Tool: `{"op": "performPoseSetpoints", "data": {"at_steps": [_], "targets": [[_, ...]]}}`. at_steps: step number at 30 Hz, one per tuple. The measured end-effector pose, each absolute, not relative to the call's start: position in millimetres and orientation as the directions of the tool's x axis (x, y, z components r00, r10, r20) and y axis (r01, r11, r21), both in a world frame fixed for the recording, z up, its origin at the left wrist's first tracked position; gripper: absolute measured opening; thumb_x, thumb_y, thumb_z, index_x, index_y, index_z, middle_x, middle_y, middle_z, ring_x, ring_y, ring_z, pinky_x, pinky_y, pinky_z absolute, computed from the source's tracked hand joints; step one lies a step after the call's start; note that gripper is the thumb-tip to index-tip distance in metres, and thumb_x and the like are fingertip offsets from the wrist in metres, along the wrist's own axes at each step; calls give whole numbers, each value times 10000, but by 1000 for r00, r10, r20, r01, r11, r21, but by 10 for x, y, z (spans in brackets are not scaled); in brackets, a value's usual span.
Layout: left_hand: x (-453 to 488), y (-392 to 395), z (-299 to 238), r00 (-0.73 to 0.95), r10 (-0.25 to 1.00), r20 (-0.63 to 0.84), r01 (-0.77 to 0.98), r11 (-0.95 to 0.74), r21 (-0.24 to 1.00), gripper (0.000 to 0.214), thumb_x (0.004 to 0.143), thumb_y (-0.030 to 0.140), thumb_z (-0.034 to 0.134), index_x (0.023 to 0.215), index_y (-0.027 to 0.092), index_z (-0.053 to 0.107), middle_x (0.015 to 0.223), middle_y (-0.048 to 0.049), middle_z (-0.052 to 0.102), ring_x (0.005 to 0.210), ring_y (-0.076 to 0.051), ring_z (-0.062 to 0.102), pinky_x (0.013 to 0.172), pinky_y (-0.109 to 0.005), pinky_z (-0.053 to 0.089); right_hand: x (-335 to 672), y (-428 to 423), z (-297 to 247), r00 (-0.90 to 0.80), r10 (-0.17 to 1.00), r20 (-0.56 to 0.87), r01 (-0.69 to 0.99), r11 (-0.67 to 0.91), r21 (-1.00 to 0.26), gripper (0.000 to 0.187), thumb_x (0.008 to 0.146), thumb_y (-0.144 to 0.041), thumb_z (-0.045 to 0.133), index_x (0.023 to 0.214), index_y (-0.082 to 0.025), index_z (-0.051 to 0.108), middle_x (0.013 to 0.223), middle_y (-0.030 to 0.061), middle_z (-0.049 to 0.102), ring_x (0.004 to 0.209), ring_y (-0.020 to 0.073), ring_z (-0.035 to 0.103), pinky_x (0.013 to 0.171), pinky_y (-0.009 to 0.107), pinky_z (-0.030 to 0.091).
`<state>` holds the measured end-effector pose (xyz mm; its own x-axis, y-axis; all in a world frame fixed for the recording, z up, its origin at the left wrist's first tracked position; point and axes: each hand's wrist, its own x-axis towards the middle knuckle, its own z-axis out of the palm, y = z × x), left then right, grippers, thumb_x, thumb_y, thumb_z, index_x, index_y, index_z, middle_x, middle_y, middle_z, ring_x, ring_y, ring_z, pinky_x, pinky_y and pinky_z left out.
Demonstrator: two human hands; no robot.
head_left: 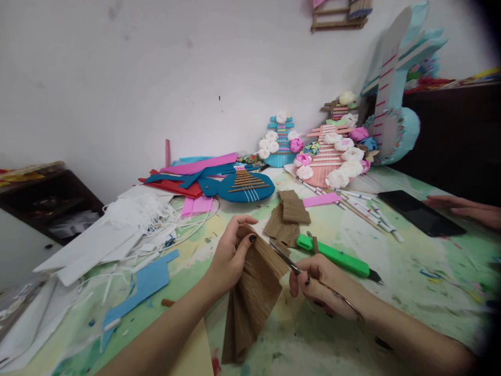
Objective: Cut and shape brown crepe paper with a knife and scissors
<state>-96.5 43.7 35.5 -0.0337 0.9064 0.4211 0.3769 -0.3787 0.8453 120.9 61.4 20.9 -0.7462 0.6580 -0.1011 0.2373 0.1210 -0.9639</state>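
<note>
My left hand (230, 254) pinches a folded sheet of brown crepe paper (256, 292) near its top, thumb in front. The paper hangs in loose pleats down toward the table's front edge. In my right hand (323, 284) is a pair of scissors (287, 258), its fingers wrapped round the handles. The blades point up and left, against the right side of the crepe paper; whether they are parted is hard to make out. Just beyond lie cut pieces of brown crepe paper (287, 216) and a green utility knife (336, 256).
Blue foam instrument shape (246, 187) and coloured sheets lie at the back. Flower-covered instrument models (332, 156) stand against the wall. Paper sticks (368, 209) and a black phone (420, 211) lie right, beside another person's hand (469, 208). White boards (97, 240) and string are left.
</note>
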Motion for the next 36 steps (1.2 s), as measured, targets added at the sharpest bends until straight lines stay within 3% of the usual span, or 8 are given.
{"op": "performPoseSetpoints", "data": {"at_steps": [4, 9, 18, 25, 30, 36], "targets": [[-966, 426, 339, 59, 872, 486, 423, -463, 779, 174, 928, 212, 443, 1086, 237, 510, 885, -6, 601, 753, -128, 557, 693, -248, 425, 1204, 590, 206, -725, 676, -130, 239, 70, -968, 624, 795, -757, 415, 728, -154, 559, 428, -78, 332, 331, 48, 283, 323, 175, 226], [-979, 426, 351, 113, 817, 566, 518, -535, 668, 179, 894, 144, 425, 885, 213, 591, 825, -3, 609, 730, -130, 548, 662, -248, 407, 1201, 582, 232, -719, 678, -153, 237, 32, -971, 681, 753, -807, 395, 719, -147, 555, 429, -79, 346, 320, 42, 295, 315, 165, 249], [-976, 386, 393, 61, 860, 507, 533, -458, 712, 20, 799, 190, 568, 779, 191, 568, 692, 19, 561, 606, -115, 484, 553, -231, 354, 1231, 606, 191, -718, 675, -167, 295, 79, -952, 643, 802, -754, 401, 741, -138, 579, 434, -67, 368, 335, 46, 311, 325, 160, 228], [-989, 401, 404, 16, 883, 470, 488, -417, 767, 215, 687, 271, 745, 753, 198, 554, 696, 28, 585, 624, -124, 515, 582, -233, 392, 1229, 650, 154, -680, 713, -170, 342, 104, -934, 611, 802, -742, 425, 729, -152, 566, 445, -77, 329, 345, 51, 292, 331, 172, 214], [-993, 434, 396, -59, 891, 450, 452, -378, 808, 202, 683, 258, 744, 741, 195, 561, 697, 25, 593, 646, -128, 531, 602, -234, 410, 1222, 611, 180, -754, 647, -116, 285, 163, -945, 626, 808, -753, 395, 712, -155, 554, 460, -62, 344, 358, 53, 291, 343, 193, 195], [-999, 444, 393, -101, 904, 416, 437, -335, 835, 194, 694, 265, 724, 740, 191, 552, 698, 27, 575, 648, -124, 512, 601, -229, 401, 1205, 599, 219, -754, 648, -112, 306, 195, -932, 555, 832, -692, 440, 696, -162, 527, 481, -60, 346, 370, 52, 285, 352, 206, 195]]}}
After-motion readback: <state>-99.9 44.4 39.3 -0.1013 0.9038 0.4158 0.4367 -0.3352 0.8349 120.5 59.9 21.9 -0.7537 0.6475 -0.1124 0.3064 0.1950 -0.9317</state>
